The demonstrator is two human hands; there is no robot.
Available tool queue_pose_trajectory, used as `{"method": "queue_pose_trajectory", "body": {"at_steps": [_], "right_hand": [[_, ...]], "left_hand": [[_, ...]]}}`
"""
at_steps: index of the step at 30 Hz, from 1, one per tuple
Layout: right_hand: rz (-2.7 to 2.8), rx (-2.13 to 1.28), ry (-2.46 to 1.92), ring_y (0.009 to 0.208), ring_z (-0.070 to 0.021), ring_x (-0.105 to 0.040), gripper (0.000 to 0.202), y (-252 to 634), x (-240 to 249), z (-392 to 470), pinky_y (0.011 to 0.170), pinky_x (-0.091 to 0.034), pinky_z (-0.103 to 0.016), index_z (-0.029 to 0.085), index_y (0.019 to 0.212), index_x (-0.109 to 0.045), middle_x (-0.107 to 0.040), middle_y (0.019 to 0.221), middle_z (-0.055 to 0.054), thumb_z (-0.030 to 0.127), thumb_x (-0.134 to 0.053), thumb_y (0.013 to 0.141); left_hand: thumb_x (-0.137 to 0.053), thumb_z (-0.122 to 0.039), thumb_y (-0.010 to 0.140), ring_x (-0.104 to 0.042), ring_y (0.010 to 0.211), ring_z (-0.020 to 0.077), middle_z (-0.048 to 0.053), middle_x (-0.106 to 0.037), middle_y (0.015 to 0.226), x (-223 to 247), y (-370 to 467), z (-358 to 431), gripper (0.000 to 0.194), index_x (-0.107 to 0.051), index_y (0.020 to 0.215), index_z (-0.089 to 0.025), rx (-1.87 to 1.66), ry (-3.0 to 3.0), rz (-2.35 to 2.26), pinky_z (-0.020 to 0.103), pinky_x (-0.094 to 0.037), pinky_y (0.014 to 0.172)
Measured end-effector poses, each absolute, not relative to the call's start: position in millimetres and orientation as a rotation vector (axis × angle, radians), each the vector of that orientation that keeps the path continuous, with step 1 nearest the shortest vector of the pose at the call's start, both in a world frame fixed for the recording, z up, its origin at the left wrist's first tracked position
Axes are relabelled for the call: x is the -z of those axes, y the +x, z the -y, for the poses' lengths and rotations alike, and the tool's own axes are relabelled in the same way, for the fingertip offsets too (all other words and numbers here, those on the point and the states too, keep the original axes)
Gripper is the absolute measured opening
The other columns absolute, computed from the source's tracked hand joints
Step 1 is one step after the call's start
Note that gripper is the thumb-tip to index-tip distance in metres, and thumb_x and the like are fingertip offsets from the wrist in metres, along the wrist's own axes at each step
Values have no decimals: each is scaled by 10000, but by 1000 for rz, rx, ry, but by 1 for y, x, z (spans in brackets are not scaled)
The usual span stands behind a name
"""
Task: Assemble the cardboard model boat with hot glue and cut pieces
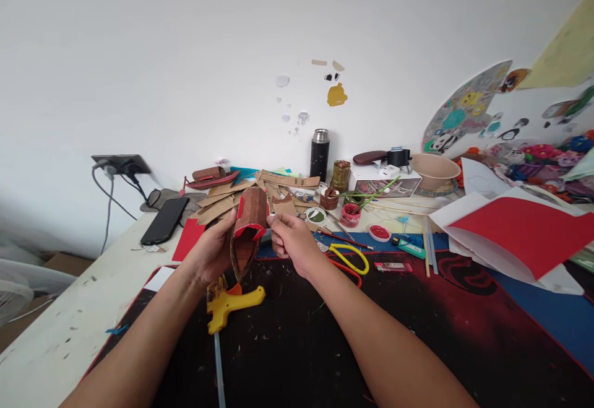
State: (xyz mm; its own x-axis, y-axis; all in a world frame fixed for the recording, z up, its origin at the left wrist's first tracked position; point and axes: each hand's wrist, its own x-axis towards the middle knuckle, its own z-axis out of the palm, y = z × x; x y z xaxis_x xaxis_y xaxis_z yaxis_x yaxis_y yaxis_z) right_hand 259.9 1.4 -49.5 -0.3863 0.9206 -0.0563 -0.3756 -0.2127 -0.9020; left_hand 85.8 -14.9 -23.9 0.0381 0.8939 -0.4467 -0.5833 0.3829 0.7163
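A small brown model boat [253,207] with an arched cabin and red trim is held up above the dark mat, one pointed end toward me. My left hand [214,250] grips its left side, the fingers partly hidden behind the hull. On the other side, my right hand [292,241] has its fingers pinched together close to the red trim; whatever lies between the fingertips is too small to name. Just below the boat lies a yellow glue gun [234,304] with a clear glue stick coming out of its back.
Cardboard scraps [218,204], a reddish boat [211,177], a black flask [320,155] and paint jars [350,215] stand behind. Yellow-handled scissors [350,258] lie right of my hands. A phone [164,221] is at left, red paper [520,231] at right.
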Motion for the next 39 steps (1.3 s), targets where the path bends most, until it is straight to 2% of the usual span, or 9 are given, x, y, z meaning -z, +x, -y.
{"method": "queue_pose_trajectory", "body": {"at_steps": [4,7,10,13,17,24,32,39], "right_hand": [[1060,-1761,-785,392,-57,-336,418,260,48,-1,399,-187,-206,233,787,-497,-401,520,126,541,-777,822],[1062,-1747,-798,394,-58,-351,412,260,49,-1,395,-188,-208,229,795,-509,-425,534,118,549,-765,839],[1049,-1734,-797,394,-62,-366,452,261,50,-2,392,-190,-211,232,793,-499,-442,538,114,587,-777,824],[1055,-1733,-796,389,-61,-364,494,261,52,-2,393,-178,-210,235,790,-488,-447,532,114,624,-791,809],[1088,-1734,-819,379,-62,-359,479,259,53,-2,392,-167,-212,224,821,-535,-446,518,114,634,-782,815],[1106,-1721,-834,385,-60,-361,471,259,53,-1,395,-171,-212,217,819,-555,-450,523,109,634,-774,821],[1129,-1728,-832,406,-68,-371,396,259,50,0,399,-176,-217,216,825,-577,-466,534,98,570,-751,862],[1143,-1734,-827,398,-70,-362,382,258,50,1,406,-215,-230,218,803,-570,-467,525,99,546,-751,877]], "left_hand": [[-452,-304,1097,-787,623,268,165,-812,763,19,89,17,404,-777,1167,-75,-1191,398,-1023,335,-660,587],[-480,-284,1084,-787,621,270,161,-817,778,20,87,15,362,-774,1173,-93,-1221,384,-996,343,-665,596],[-505,-224,1059,-809,697,278,171,-838,872,21,79,10,343,-744,1276,-107,-1307,360,-944,358,-681,652],[-500,-145,1020,-825,821,287,219,-839,1029,17,70,7,436,-672,1416,-80,-1410,362,-891,362,-689,715],[-456,-89,969,-816,839,281,271,-811,1131,9,66,9,560,-590,1510,-31,-1456,302,-813,345,-692,708],[-477,-84,919,-801,888,280,262,-763,1287,8,65,15,632,-581,1543,-92,-1472,346,-623,352,-709,743],[-414,-155,1053,-760,861,201,235,-671,1461,3,65,15,556,-554,1587,-211,-1419,249,-573,288,-698,711],[-421,-147,1057,-749,890,191,223,-630,1524,3,65,17,586,-495,1628,-259,-1397,278,-540,293,-700,725]]}}
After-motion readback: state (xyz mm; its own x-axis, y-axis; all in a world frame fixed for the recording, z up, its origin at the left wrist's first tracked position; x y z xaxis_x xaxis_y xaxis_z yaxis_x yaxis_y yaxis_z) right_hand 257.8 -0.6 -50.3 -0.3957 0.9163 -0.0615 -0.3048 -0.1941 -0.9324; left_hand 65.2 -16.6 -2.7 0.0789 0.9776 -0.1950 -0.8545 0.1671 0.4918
